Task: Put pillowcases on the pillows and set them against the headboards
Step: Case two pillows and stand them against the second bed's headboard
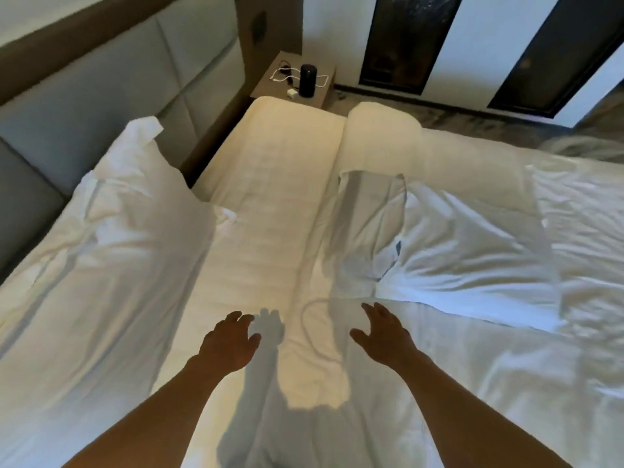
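Observation:
A long cream bare pillow lies lengthwise down the middle of the bed. My left hand hovers over its near part, fingers spread, holding nothing. My right hand is open too, above the pillow's right edge beside a crumpled white pillowcase. A second bare pillow lies farther right at the back. On the left, a pillow in a white case rests near the grey padded headboard.
A small bedside table behind the pillows carries a black cylinder, a white charger and cables. Rumpled white bedding covers the bed's right side. Dark floor and wall panels lie beyond.

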